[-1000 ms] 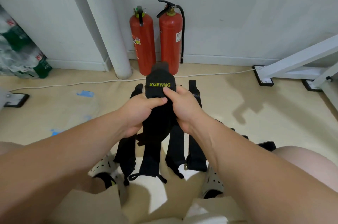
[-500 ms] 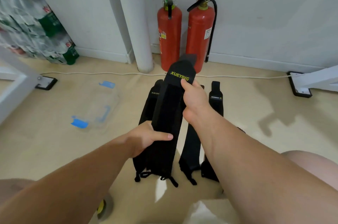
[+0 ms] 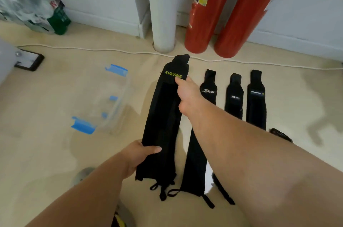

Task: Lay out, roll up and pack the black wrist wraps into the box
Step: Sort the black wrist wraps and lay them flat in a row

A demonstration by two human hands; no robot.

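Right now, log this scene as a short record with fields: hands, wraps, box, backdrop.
Left hand: grips the XUEYING wrap toward its near end
Right hand: pinches its far end beside the logo
Floor wraps: XTEP wrap, middle wrap, rightmost wrap, side by side, right of the held one
Box: clear, blue clips, on the floor left of the wraps
Backdrop: two red fire extinguishers, white pipe, by the wall

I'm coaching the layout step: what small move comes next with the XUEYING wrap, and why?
Probably lower the XUEYING wrap flat onto the floor left of the XTEP wrap: left hand and right hand hold it stretched straight, parallel to that one.
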